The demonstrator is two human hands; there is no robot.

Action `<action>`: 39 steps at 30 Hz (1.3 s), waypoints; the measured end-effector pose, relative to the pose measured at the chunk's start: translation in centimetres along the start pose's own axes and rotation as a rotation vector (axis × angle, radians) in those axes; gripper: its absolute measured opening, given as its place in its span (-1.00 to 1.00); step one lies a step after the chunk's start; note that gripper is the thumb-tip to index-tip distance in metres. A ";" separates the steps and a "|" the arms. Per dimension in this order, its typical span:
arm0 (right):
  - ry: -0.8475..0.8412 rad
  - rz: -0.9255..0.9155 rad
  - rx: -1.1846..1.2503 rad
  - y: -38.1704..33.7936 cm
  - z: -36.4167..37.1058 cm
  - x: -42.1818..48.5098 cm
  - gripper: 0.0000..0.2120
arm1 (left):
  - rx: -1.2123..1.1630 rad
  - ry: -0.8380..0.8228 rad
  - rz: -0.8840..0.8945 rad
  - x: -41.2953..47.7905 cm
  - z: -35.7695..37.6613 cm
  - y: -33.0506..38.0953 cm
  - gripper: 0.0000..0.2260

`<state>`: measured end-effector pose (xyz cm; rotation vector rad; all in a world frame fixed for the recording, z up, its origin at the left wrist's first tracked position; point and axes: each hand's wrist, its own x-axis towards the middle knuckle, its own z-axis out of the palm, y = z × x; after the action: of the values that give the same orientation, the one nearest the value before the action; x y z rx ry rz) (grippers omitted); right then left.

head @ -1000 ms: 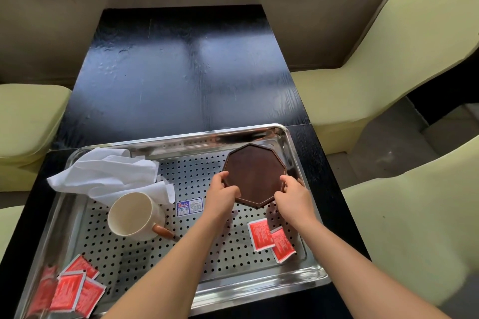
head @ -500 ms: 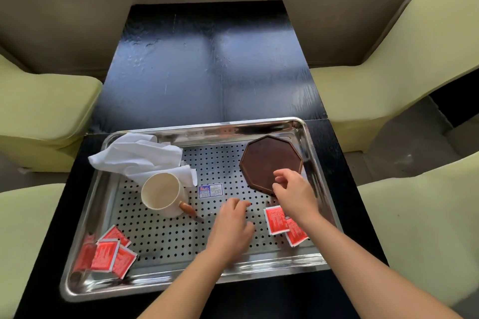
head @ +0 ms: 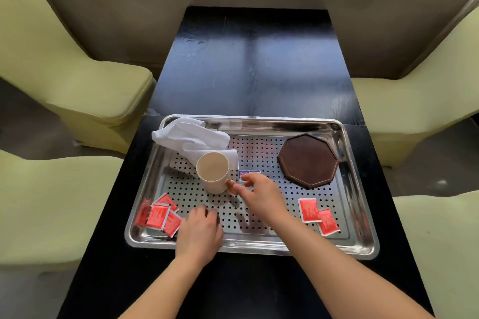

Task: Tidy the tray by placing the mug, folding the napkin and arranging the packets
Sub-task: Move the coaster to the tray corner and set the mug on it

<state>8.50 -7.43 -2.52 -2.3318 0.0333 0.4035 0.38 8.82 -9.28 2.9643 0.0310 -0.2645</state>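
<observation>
A perforated steel tray [head: 363, 238] lies on the black table. A cream mug [head: 212, 171] with a brown handle stands left of the tray's centre, its rim against a crumpled white napkin [head: 186, 134] in the far left corner. Several red packets [head: 158, 216] lie in the near left corner, and two more red packets [head: 308, 210] lie near right. My right hand [head: 259, 197] is at the mug's handle, fingers apart, thumb next to the handle. My left hand [head: 201, 230] rests on the tray's front beside the left packets, fingers loosely bent, holding nothing.
A dark brown octagonal coaster [head: 308, 160] sits in the tray's far right corner. A small blue-and-white label [head: 251, 173] lies on the tray floor by my right fingers. Pale green chairs [head: 64, 80] flank the black table [head: 254, 65] on both sides.
Both hands left the coaster. My right hand crossed left to the mug's handle, and my left hand drew back to the tray's front edge near the left packets. The camera view shifted.
</observation>
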 end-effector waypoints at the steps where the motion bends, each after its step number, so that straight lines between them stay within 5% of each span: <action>1: -0.003 0.016 -0.010 -0.3 0.3 0.1 -0.57 | -0.001 -0.009 -0.012 -0.1 0.4 -0.4 -0.68; 5: -0.028 0.051 -0.039 -0.7 1.4 0.5 -0.77 | -0.056 -0.015 -0.041 -0.8 1.7 -0.9 -0.64; 12: -0.067 -0.028 0.027 0.3 0.7 -0.7 -0.84 | -0.129 0.013 -0.032 -0.9 1.8 -1.0 -0.69; 20: 0.080 -0.139 0.064 5.7 -4.6 -4.9 -0.91 | -0.106 0.015 -0.027 -0.8 2.1 -1.0 -0.78; 39: 0.453 0.249 0.169 10.8 -9.8 1.8 -0.85 | -0.039 0.017 -0.110 1.4 2.0 0.7 -0.69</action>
<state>11.41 -21.81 -3.97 -2.2106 0.5584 -0.0167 1.46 7.78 -11.36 2.9301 0.1993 -0.2504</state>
